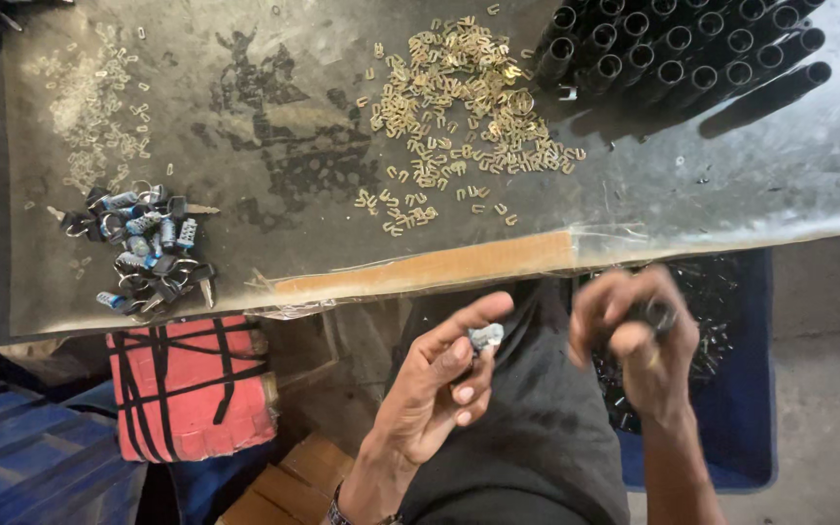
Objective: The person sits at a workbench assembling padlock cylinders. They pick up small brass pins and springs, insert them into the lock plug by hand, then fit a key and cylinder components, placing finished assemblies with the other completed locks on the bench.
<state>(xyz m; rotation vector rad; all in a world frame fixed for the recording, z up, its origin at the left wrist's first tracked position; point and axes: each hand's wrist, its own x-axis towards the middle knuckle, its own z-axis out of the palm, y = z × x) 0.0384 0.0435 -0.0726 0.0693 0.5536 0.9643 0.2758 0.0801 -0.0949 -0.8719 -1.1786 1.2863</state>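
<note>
Lock cylinder: small silvery part [485, 336], lower centre of frame, pinched at the fingertips of the left hand, below the table edge and over the dark-clothed lap.
Loose clear bits: pale scatter [89, 97], upper left of the metal table [274, 146].
Finished pile: heap of lock cylinders with keys and rings [148, 248], left of frame near the table's front edge, well apart from both hands.
Red bundle: red block strapped with black bands [192, 384], lower left, under the table.
Left hand: [439, 384] palm up, fingers half curled, thumb and forefinger closed on the lock cylinder; other fingers loose.
Brass pieces: big scatter of small gold-coloured clips [459, 107], upper centre of the table.
Tape strip: brown band [420, 270] along the table's front edge, just above the hands.
Black tubes: stacked rows, open ends facing the camera [682, 49], upper right.
Right hand: [639, 335] blurred, fingers curled shut around a small dark ring-shaped part [658, 316]; exact grip cannot be made out.
Blue crate: [746, 389] lower right, holds many small dark parts, right hand directly over it.
Doing it well (judgement): keep the cylinder steady in the pinch with its open face toward the right hand, bring the two parts together over the lap or crate so a drop stays catchable.
</note>
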